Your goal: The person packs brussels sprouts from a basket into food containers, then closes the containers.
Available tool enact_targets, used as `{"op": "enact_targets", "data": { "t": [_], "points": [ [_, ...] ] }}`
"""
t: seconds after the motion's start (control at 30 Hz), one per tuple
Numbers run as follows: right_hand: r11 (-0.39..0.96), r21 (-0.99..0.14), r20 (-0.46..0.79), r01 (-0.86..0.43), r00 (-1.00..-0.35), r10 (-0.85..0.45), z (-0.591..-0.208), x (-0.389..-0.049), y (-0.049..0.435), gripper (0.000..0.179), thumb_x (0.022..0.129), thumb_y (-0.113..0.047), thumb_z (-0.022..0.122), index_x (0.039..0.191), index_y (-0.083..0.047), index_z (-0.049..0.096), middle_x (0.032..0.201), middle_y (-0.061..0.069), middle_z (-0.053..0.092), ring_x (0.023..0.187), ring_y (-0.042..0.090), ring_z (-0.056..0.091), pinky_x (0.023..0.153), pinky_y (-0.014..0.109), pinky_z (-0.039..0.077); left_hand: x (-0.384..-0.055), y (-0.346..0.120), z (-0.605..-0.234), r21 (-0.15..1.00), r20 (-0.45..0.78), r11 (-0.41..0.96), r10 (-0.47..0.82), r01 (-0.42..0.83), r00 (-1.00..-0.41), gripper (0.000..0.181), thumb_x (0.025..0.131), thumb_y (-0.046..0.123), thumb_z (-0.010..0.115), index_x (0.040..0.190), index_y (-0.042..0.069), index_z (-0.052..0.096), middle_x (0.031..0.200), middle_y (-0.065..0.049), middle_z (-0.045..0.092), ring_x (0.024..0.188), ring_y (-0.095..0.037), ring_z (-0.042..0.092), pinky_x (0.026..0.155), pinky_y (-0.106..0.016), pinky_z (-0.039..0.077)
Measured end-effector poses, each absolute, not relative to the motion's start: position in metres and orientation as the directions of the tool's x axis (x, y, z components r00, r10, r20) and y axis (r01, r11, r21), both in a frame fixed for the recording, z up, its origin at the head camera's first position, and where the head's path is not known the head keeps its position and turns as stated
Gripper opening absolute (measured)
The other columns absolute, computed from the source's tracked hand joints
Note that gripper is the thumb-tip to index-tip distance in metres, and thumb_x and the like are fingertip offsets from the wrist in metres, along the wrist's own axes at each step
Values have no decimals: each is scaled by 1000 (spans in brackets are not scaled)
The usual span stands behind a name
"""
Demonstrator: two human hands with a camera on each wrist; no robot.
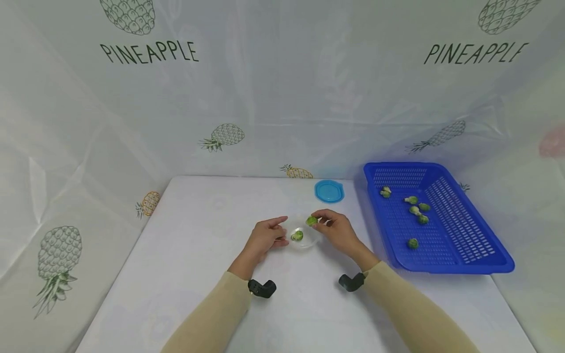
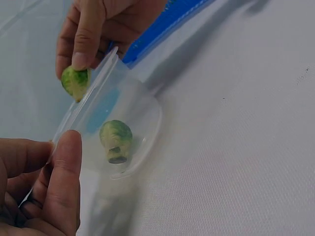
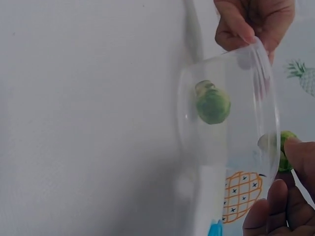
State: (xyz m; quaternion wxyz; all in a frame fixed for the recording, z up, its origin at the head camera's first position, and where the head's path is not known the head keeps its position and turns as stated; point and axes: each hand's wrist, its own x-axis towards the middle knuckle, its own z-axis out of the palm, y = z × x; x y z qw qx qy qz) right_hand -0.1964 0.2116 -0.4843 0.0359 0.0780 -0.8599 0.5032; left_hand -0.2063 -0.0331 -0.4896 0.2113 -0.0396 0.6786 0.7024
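A clear plastic bowl point(image 1: 304, 239) stands on the white table, one Brussels sprout point(image 1: 297, 236) inside it. At its left side, my left hand point(image 1: 267, 234) pinches the rim; in the right wrist view those fingertips point(image 3: 248, 34) are right at the bowl's edge. My right hand point(image 1: 336, 230) pinches a second Brussels sprout point(image 1: 311, 221) between thumb and fingers at the far right of the bowl. In the left wrist view this held sprout point(image 2: 76, 82) overlaps the rim, while the other sprout point(image 2: 116, 140) shows through the bowl's wall.
To the right, a blue plastic basket point(image 1: 476, 240) holds several Brussels sprouts point(image 1: 415, 210). Behind the bowl lies a light-blue lid point(image 1: 329, 191). A pineapple-printed sheet point(image 1: 282, 88) hangs at the back and sides of the table point(image 1: 190, 220).
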Motion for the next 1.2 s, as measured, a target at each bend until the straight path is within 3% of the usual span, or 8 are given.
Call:
{"op": "enact_targets", "data": {
  "t": [0.37,0.6,0.77,1.2],
  "points": [
    [529,-829,149,-184,-983,-108,-494,-200,212,26,93,-11,81,119,-14,76,107,8,68,91,22,54,67,23,47,-208,-33,-492,937,-344,22,245,-349,-907,47,103,4,66,148,13,63,104,-7,55,80,-13,69,81,-27,67],
    [526,-818,192,-231,-973,-129,-497,-200,211,25,94,-8,80,118,-13,78,118,6,67,100,23,55,81,27,49,-209,-33,-492,935,-346,15,257,-354,-902,47,103,4,65,150,12,61,106,-8,56,80,-13,70,81,-26,66],
    [522,-820,197,-235,-972,-127,-501,-201,210,26,95,-7,79,120,-11,79,119,7,64,99,22,56,83,27,50,-208,-33,-491,935,-343,6,259,-354,-903,48,103,3,65,150,10,61,105,-7,56,79,-13,70,79,-26,66],
    [506,-829,208,-239,-971,-117,-503,-202,210,33,94,-6,79,127,-7,76,119,18,67,97,23,56,81,23,50,-207,-33,-490,937,-335,-4,261,-348,-905,49,102,2,64,151,10,60,104,-7,56,78,-13,70,79,-26,67]
  ]
}}
